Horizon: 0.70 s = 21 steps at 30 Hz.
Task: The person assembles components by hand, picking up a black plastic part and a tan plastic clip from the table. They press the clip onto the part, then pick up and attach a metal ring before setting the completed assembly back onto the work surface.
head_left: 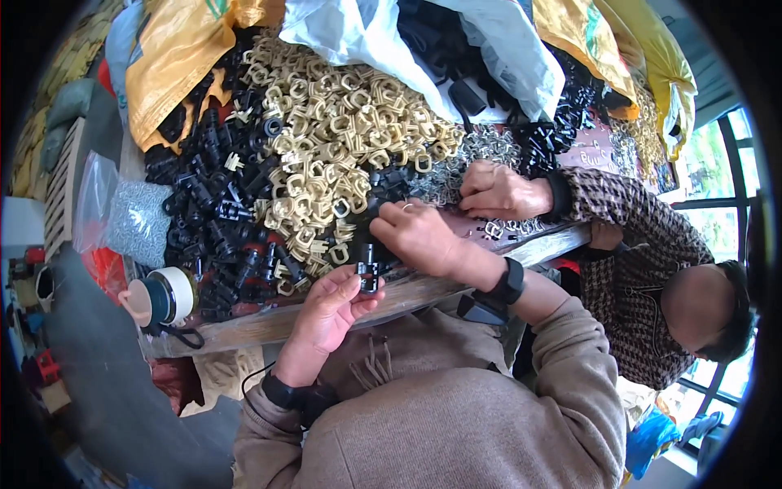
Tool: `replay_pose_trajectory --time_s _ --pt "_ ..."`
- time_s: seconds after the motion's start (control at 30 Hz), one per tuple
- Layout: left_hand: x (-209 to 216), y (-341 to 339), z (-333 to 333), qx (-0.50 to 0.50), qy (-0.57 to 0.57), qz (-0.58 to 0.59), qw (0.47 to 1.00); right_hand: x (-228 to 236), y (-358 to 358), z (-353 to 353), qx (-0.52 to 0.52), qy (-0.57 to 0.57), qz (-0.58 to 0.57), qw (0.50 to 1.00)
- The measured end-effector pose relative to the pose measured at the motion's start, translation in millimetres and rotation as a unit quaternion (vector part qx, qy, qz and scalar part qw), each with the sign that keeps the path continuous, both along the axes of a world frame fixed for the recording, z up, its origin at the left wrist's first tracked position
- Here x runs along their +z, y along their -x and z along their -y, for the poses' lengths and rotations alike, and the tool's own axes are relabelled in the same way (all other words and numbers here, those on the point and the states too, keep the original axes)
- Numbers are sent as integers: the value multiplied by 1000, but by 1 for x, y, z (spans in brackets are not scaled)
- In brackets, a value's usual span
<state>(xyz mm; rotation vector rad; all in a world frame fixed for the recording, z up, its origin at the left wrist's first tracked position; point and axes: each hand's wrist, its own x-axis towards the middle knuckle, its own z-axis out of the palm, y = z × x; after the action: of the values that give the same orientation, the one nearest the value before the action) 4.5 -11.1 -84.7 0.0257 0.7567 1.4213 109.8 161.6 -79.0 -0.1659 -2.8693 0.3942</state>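
My left hand pinches a black plastic pipe fitting upright between thumb and fingers, just above the table's front edge. Close beside its top, on the right, my right hand is closed, knuckles up, with its fingertips curled down and out of sight. Whatever those fingers hold is hidden. Beyond my hands spreads a heap of cream plastic clips, shaped like open rings. A pile of black plastic fittings lies to its left, and small metal clips lie to its right.
At the right, a co-worker's hand works over the metal clips. A clear bag of small pale pieces and a lidded cup stand at the left. Yellow sacks and a white sack line the back. A wooden rail edges the table.
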Motion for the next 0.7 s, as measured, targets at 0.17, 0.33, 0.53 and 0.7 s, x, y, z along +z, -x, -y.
replay_pose_trajectory --time_s 0.17,0.33,0.53,0.7 --pt "-1 -4 -1 6 -1 -12 1000 -4 -14 4 9 20 -4 1000" --pt "-2 -6 1 13 -7 -12 1000 -5 -30 9 -8 40 3 999" --pt "-1 -7 2 19 -4 -14 1000 -3 -43 14 -31 61 -35 997" --pt "-3 -6 2 13 -1 -16 1000 -5 -52 11 -35 90 -36 995"
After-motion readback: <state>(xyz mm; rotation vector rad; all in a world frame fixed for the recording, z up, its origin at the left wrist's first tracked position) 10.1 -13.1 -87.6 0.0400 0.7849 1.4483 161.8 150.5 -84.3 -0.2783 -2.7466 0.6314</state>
